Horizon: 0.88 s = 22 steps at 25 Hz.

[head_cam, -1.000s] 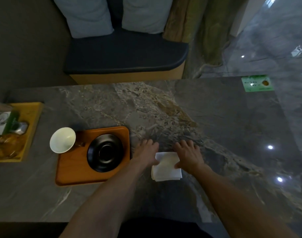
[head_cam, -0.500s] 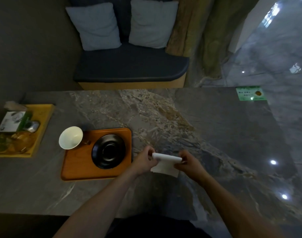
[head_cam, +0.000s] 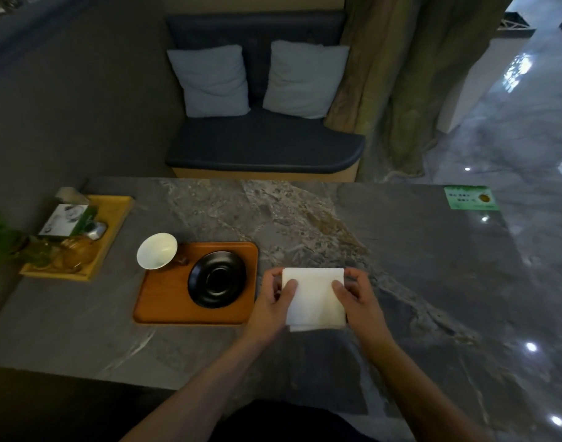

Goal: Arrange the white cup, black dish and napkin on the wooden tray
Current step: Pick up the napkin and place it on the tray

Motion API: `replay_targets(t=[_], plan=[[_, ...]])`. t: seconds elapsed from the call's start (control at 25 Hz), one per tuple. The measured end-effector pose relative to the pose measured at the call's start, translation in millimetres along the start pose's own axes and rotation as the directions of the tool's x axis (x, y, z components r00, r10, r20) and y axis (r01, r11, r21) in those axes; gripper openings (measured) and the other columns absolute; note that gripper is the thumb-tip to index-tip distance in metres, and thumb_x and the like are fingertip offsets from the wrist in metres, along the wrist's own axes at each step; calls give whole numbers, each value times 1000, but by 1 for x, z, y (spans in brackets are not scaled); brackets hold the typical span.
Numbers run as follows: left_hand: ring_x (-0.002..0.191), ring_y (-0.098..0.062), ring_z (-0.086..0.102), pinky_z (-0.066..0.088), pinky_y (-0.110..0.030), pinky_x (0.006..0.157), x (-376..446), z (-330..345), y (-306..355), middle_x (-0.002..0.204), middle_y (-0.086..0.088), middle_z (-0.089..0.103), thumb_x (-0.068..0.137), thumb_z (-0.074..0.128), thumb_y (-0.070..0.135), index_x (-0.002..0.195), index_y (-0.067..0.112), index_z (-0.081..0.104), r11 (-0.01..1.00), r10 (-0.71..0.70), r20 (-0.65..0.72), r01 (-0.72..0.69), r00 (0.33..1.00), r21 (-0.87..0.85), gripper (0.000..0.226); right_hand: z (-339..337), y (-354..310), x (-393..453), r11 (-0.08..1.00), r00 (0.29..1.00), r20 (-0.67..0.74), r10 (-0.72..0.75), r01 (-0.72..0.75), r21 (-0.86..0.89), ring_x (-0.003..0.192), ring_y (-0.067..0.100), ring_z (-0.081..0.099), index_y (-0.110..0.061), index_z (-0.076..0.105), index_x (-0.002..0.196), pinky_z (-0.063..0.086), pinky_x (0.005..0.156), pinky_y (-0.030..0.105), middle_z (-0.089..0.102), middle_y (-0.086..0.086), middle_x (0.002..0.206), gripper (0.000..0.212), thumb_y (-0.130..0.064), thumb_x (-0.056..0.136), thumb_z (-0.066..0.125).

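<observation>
A folded white napkin is held between both hands just right of the wooden tray. My left hand pinches its left edge and my right hand pinches its right edge, thumbs on top. The black dish lies on the right half of the tray. The white cup stands at the tray's far left corner, overhanging its edge.
A yellow tray with a box, jars and small items sits at the table's left end. A green card lies at the far right corner. Beyond the grey marble table is a bench with two cushions.
Both hands went from pressing the napkin flat on the table to pinching its edges and lifting it, so its broad face now shows. The camera tilted up.
</observation>
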State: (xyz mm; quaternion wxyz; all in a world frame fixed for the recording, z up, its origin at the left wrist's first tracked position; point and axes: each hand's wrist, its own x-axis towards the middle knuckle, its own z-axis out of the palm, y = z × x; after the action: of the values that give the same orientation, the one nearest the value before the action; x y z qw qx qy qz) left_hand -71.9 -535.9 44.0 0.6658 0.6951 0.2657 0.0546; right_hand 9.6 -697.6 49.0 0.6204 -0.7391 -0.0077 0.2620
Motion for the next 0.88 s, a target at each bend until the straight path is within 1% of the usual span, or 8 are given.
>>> replay_targets(t=[0.08, 0.16, 0.28, 0.36, 0.4, 0.52, 0.76, 0.88], plan=[[94, -1, 62, 55, -22, 71, -7, -3, 5, 112, 6, 59, 95, 56, 34, 113, 35, 46, 1000, 0, -29, -1, 1000, -16, 20, 4, -1, -2, 999, 1000, 21, -15, 15, -38, 91, 6, 59, -42, 41, 111, 52, 66, 24, 58, -13, 105, 22, -35, 95, 54], [98, -9, 63, 56, -24, 71, -12, -10, 10, 114, 3, 59, 95, 57, 34, 116, 34, 45, 1000, -16, -39, 15, 999, -20, 24, 8, -1, -3, 997, 999, 44, -32, 35, -70, 94, 9, 59, -40, 37, 117, 53, 68, 28, 57, -5, 112, 28, -36, 95, 54], [100, -14, 63, 58, -29, 75, -18, -27, 10, 115, 0, 59, 94, 58, 35, 117, 34, 46, 999, -35, -37, 34, 999, -36, 25, 19, -1, -3, 996, 995, 89, -36, 43, -72, 97, 16, 60, -37, 39, 119, 58, 74, 38, 57, 3, 117, 29, -34, 94, 55], [100, -15, 63, 59, -35, 79, -21, -43, 9, 114, 0, 59, 95, 57, 35, 115, 38, 48, 998, -47, -26, 46, 999, -47, 22, 31, -1, -3, 995, 992, 117, -44, 54, -82, 97, 17, 61, -37, 41, 117, 59, 71, 36, 57, 4, 118, 27, -34, 94, 55], [99, -13, 64, 59, -34, 78, -23, -50, 9, 114, 2, 59, 95, 57, 36, 114, 41, 48, 997, -60, -25, 59, 998, -43, 22, 38, -1, -2, 994, 991, 127, -44, 56, -92, 96, 16, 61, -37, 41, 116, 58, 67, 33, 57, 3, 117, 27, -35, 94, 56], [95, -6, 64, 56, -22, 70, -29, -79, 8, 114, 9, 58, 94, 56, 41, 115, 45, 46, 997, -81, -51, 79, 995, -25, 24, 66, -4, -2, 992, 986, 161, -40, 58, -113, 91, 6, 58, -38, 39, 116, 53, 57, 20, 54, -1, 116, 27, -34, 94, 55], [105, -13, 60, 55, -25, 74, -25, -146, 1, 121, 9, 55, 95, 54, 41, 121, 43, 43, 990, -143, -63, 143, 988, -6, 28, 130, -13, -7, 990, 982, 184, -44, 68, -124, 93, 9, 58, -36, 39, 116, 54, 57, 20, 54, 1, 117, 27, -34, 95, 55], [105, -11, 58, 54, -22, 72, -20, -182, -3, 119, 13, 54, 96, 53, 39, 118, 43, 44, 987, -161, -68, 161, 985, 1, 24, 165, -17, -9, 992, 980, 195, -35, 58, -111, 95, 11, 60, -35, 41, 114, 55, 60, 23, 56, 1, 116, 25, -32, 94, 56]])
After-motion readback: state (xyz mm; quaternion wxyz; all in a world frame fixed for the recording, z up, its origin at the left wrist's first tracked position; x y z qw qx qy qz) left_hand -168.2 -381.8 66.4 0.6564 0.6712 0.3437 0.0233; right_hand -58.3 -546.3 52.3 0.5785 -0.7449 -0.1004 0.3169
